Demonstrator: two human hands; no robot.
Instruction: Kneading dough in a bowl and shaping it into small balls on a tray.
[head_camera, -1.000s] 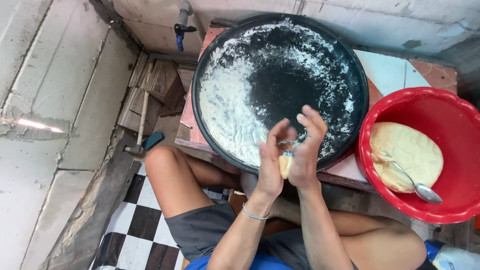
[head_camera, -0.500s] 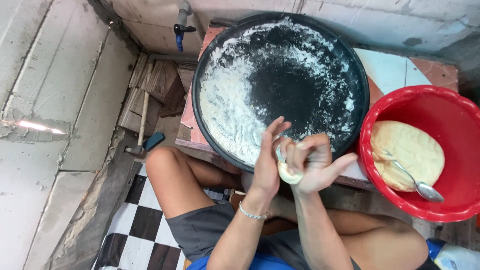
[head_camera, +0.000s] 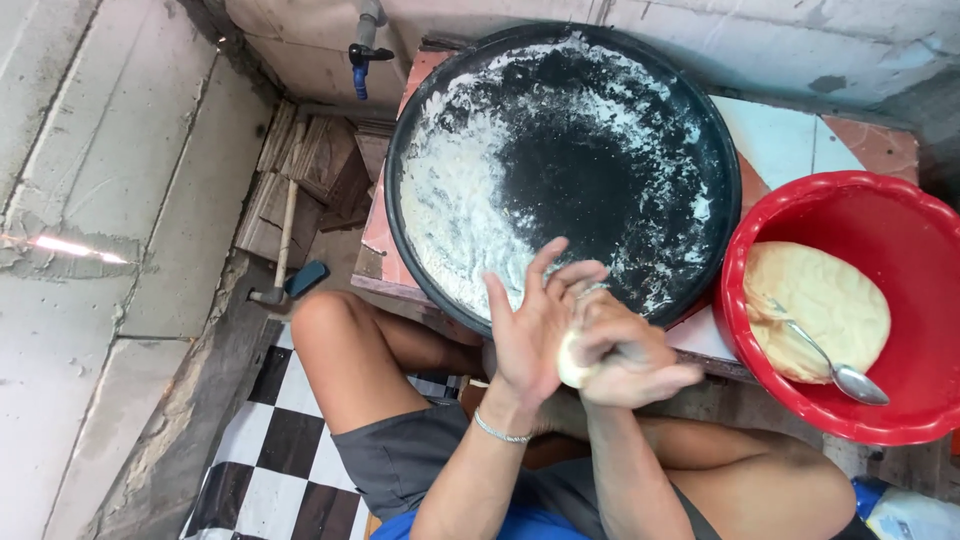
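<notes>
Dough ball (head_camera: 572, 360) pressed between both hands, lower centre of frame.
Small, pale, smooth lump, mostly hidden; left hand (head_camera: 535, 335) fingers spread upright, right hand (head_camera: 630, 355) curled over it. Since the earlier frame the right hand has rolled further over. Floured black pan (head_camera: 480, 120) above, red bowl (head_camera: 930, 220) at right.

Soft, even daylight, weak shadows, a glare streak on the left wall (head_camera: 60, 245), mostly sharp.

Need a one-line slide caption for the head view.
Both hands, left hand and right hand, roll a dough ball over a floured black pan, beside a red basin.
</notes>
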